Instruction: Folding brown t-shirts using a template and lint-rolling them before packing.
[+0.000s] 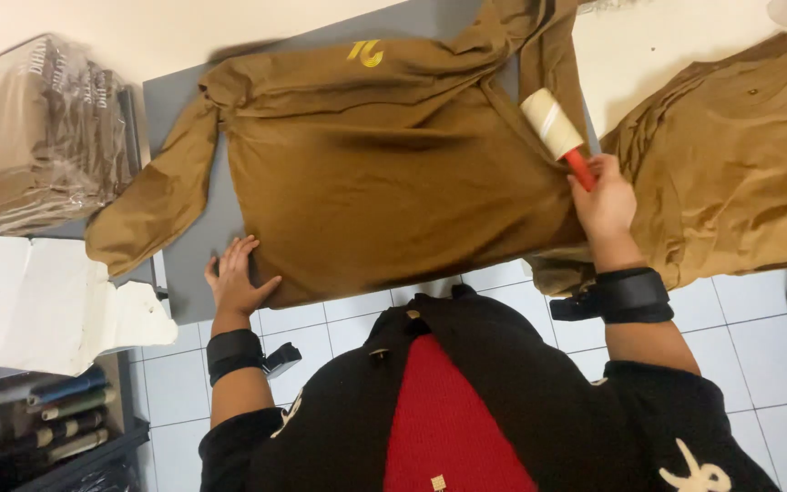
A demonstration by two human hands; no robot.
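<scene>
1 brown shirt (393, 173) on grey board (189, 100), left hand (234, 278) flat on hem, right hand (605, 205) gripping 1 lint roller (555, 128)

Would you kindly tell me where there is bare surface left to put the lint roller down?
Bare grey board shows between the brown shirt and its left sleeve, near the left hand. The right side is crowded: lint roller, right hand, stacked shirts.

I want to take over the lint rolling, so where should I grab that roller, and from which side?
Probably by the red handle, from the near edge of the table: the roller slants away over the brown shirt, handle end nearest. The right hand grips it there now. Avoid the pale drum, likely sticky.
</scene>
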